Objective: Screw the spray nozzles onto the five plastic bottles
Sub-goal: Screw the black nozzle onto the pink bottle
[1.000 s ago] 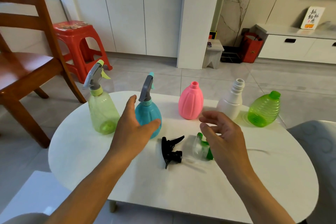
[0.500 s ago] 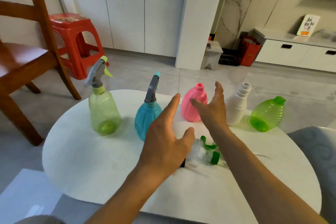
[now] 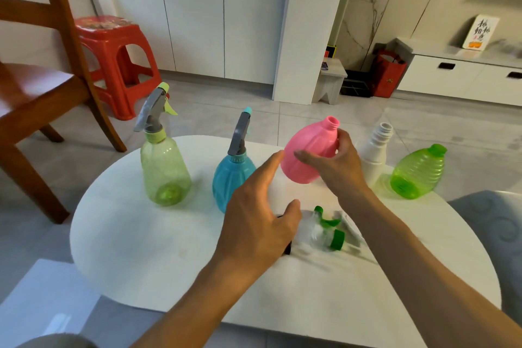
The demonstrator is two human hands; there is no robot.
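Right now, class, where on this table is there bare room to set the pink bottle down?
Free: the near-left tabletop, in front of the yellow-green bottle and blue bottle. Crowded: the middle, with loose nozzles and left hand.

From left, a pale green bottle and teal bottle wear gray nozzles, the open-necked pink bottle tilts lifted, white bottle and tilted bright green bottle stand uncapped, a clear green-trimmed nozzle lying nearer.
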